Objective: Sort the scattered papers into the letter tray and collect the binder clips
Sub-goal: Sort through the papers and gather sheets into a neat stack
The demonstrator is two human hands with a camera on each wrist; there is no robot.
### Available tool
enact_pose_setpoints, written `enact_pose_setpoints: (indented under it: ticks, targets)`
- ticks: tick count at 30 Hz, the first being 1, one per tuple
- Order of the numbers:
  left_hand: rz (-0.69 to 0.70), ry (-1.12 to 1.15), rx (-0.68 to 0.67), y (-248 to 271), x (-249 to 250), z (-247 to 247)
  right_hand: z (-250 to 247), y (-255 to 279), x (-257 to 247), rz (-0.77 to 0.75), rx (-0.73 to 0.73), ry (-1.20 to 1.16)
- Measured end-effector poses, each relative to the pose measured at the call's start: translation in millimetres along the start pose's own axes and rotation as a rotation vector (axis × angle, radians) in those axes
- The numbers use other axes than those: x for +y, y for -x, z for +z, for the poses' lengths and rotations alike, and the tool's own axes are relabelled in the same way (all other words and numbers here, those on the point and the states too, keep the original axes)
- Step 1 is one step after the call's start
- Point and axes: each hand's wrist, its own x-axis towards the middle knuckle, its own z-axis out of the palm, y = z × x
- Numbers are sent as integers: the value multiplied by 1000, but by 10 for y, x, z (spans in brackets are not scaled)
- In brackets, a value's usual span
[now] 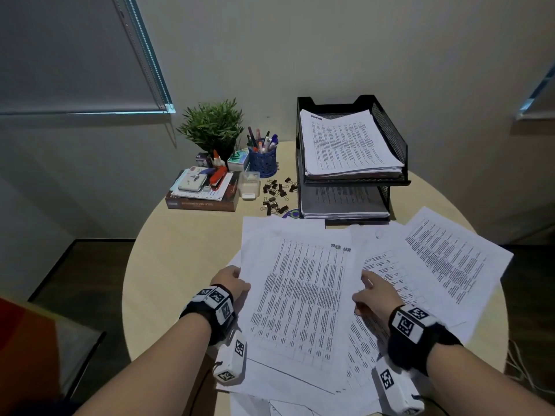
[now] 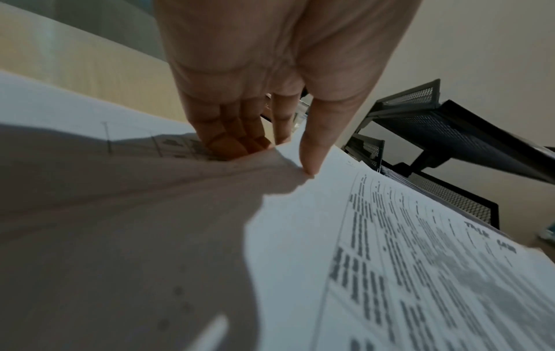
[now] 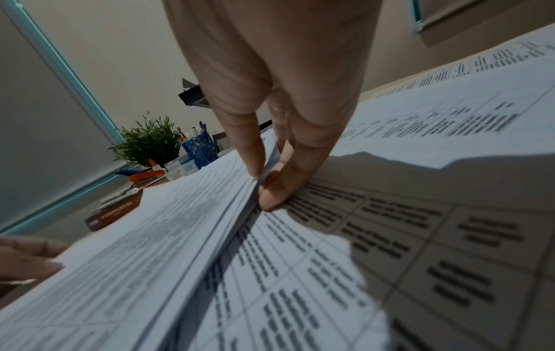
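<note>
A stack of printed sheets (image 1: 300, 298) lies in front of me on the round table. My left hand (image 1: 229, 280) pinches its left edge, thumb on top and fingers underneath (image 2: 237, 144). My right hand (image 1: 372, 292) pinches the right edge of the same stack between thumb and fingers (image 3: 282, 182). More printed papers (image 1: 450, 259) lie fanned out to the right and underneath. The black two-tier letter tray (image 1: 396, 145) stands behind, with paper in both tiers. Several black binder clips (image 1: 276, 195) lie scattered just left of the tray.
At the back left are a potted plant (image 1: 213, 127), a blue pen cup (image 1: 262, 160), a small clear box (image 1: 249, 186) and a book (image 1: 201, 202) stacked with a stapler and other desk items. Bare tabletop (image 1: 180, 265) lies left of the papers.
</note>
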Motion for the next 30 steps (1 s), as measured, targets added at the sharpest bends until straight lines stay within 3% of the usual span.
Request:
enact_pose_setpoints:
  ticks: [6,11,17,23,26,30]
  targets:
    - [62,147,-9,64,14,65,20,-84,26,9,165,274]
    - [44,590,-123,206,-3,122,58,-135,46,31,149,140]
    - [48,686,-255,237,-51,94,35,-97,99,-66,158,217]
    - [73,785,-371,345,-14,79,54,-101,21,10,89,212]
    - [84,786,-383,353,-26,89,41,-115,-19,75,98,83]
    - [75,834,-382,373,-17,93,-19,-55,-103,87,53,107]
